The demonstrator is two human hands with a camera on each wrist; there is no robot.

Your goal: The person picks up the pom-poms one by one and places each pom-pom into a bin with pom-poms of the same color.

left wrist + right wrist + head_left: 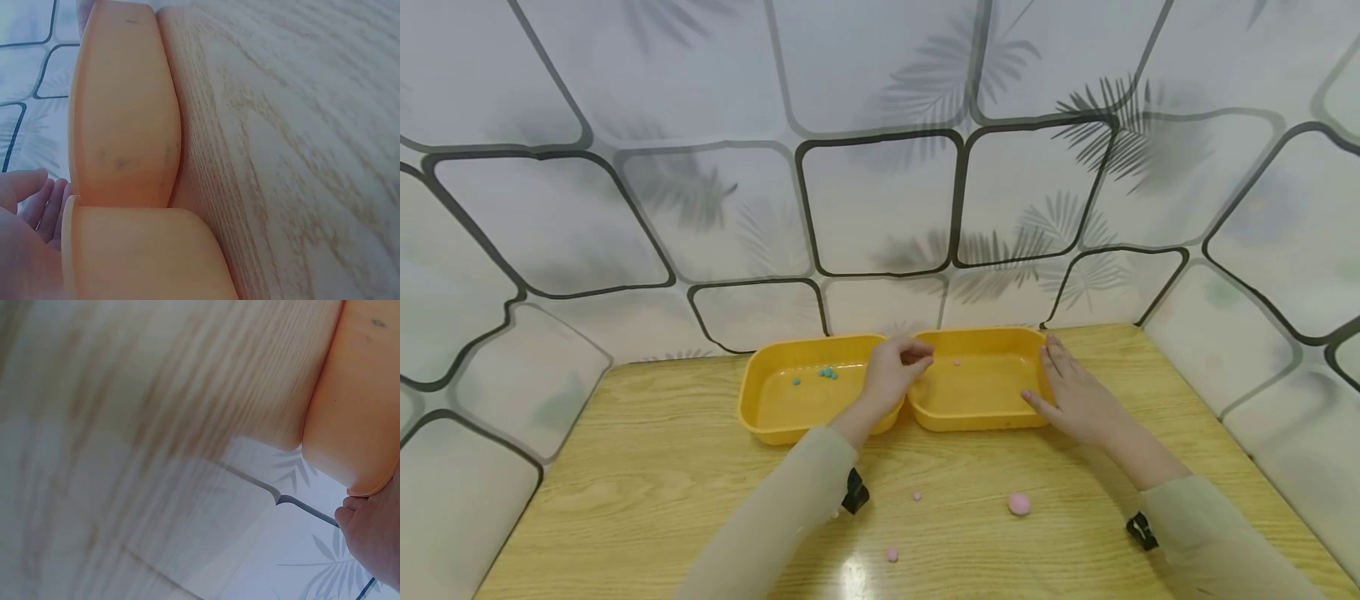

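Observation:
Two yellow trays stand side by side on the table. My left hand [891,371] is over where they meet, its fingers and thumb loosely bent towards the right tray [973,423]; nothing shows between them. In the left wrist view, the left fingers [42,209] are behind the tray rims. A tiny pink ball [957,362] lies inside the right tray. My right hand [1078,400] rests at that tray's right end, fingers straight along the rim and thumb spread towards the front corner. Several small teal balls [827,372] lie in the left tray [760,417].
On the wooden table [647,467] in front of the trays lie a larger pink ball [1018,503], a small pink ball [917,496] and a pink piece [892,554]. A patterned wall covering [880,208] rises behind the trays and along both sides.

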